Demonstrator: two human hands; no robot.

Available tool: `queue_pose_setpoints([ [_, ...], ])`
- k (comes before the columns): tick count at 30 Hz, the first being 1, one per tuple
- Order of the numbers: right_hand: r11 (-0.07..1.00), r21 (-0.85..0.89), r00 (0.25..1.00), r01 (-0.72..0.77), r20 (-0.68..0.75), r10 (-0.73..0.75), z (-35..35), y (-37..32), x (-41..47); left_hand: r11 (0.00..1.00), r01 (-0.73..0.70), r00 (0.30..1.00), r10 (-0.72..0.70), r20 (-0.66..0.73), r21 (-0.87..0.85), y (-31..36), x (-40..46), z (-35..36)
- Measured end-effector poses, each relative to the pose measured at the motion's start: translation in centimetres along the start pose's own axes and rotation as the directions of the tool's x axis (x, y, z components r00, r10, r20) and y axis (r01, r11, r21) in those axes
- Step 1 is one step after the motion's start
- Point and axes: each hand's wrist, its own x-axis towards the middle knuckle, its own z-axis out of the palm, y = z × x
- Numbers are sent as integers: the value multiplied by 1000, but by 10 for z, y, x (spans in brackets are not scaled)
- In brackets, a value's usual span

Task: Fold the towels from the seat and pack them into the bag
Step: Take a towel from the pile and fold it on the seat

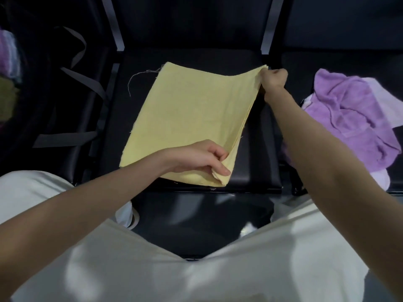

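Head view, yellow towel (187, 118) corners pinched by left hand (196, 159), right hand (273, 78)

both hands (197, 159) (273, 79) outstretched, fingers pinched

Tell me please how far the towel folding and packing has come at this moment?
Done: some cloth already shows in the dark bag at left. In hand: the yellow towel lies folded on the middle seat; the left hand pinches its near corner, the right hand its far corner. Left: the purple towels lie crumpled, unfolded, on the right seat.
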Motion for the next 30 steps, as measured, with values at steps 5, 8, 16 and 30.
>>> queue_pose_setpoints([
  [5,990,136,1000,27,7,-28,24,-22,-17,998,-34,997,30,-76,-50,-6,-31,-14],
  [8,995,81,997,57,44,-61,60,-27,-33,995,14,989,-27,-147,-94,-29,-53,-30],
  [16,967,-14,967,253,27,-253,167,-45,-86,972,-1,951,-72,-300,-235,-77,-106,-74],
  [30,879,-364,946,308,215,-242,238,-23,-92,902,370,752,-152,-641,221,-124,-112,-114],
])
